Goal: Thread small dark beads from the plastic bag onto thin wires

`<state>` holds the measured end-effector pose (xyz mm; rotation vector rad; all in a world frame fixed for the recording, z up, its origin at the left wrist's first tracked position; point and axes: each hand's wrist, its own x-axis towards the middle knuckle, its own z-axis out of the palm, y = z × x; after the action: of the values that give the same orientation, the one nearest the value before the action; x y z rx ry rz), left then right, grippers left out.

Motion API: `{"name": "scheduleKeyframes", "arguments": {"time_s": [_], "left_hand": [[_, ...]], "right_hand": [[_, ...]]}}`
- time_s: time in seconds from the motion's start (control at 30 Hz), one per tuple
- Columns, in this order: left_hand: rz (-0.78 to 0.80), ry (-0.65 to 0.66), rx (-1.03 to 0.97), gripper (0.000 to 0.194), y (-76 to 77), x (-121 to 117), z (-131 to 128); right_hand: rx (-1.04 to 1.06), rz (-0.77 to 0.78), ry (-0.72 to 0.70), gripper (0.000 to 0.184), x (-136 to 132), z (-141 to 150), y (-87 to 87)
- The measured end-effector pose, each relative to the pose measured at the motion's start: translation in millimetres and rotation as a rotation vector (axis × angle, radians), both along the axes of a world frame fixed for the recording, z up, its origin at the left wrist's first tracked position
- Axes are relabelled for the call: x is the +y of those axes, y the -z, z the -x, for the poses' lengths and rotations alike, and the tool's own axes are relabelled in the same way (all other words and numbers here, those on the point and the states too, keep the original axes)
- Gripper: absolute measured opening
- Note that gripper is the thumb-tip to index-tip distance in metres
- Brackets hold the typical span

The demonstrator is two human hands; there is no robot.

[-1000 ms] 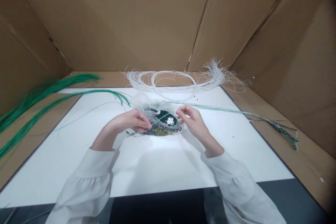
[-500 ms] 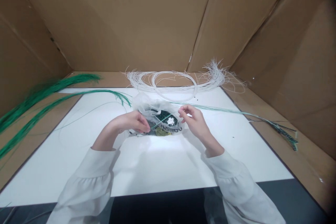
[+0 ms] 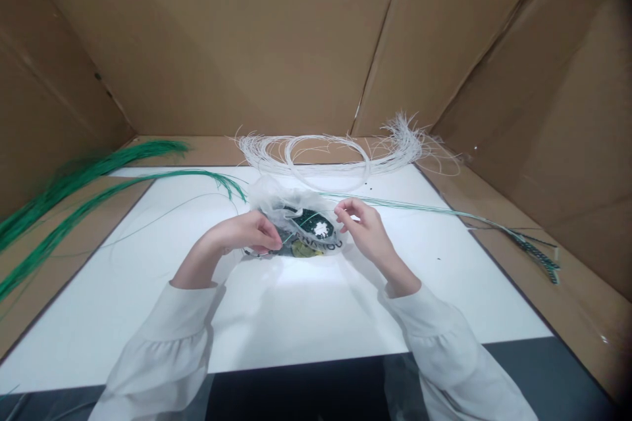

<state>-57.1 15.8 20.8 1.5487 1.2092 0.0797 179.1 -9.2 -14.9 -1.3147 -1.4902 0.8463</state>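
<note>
A clear plastic bag (image 3: 296,205) printed with a white leaf and full of small dark green beads lies on the white board (image 3: 276,302). My left hand (image 3: 249,233) is closed in a pinch at the bag's left edge, on a thin green-white strand (image 3: 302,222) that runs across the bag's mouth. My right hand (image 3: 363,227) is pinched on the same strand at the bag's right side. Both sleeves are white.
Coils of white strands (image 3: 326,151) lie at the back of the board. Green strand bundles (image 3: 89,174) fan out on the left. A long beaded strand (image 3: 444,212) stretches right and ends in a dark beaded piece (image 3: 540,258). Cardboard walls (image 3: 247,39) enclose the space.
My hands have shifted only slightly at the bag, and the strand between them sits a little higher over the beads. The green bundles on the left stir slightly.
</note>
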Motion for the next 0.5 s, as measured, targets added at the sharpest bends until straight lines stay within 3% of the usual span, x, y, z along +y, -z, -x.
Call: {"name": "scheduleKeyframes", "arguments": {"time_s": [0.2, 0.4, 0.5], "left_hand": [[0.082, 0.031, -0.008, 0.031, -7.5, -5.2, -1.3], [0.097, -0.065, 0.050, 0.054, -8.3, -5.9, 0.9], [0.070, -0.066, 0.031, 0.056, -9.4, -6.5, -2.9]], "right_hand": [[-0.018, -0.012, 0.018, 0.018, 0.2, -0.9, -1.0], [-0.038, -0.021, 0.025, 0.018, 0.7, -2.3, -0.4], [-0.038, -0.020, 0.019, 0.019, 0.2, -1.2, -1.3]]}}
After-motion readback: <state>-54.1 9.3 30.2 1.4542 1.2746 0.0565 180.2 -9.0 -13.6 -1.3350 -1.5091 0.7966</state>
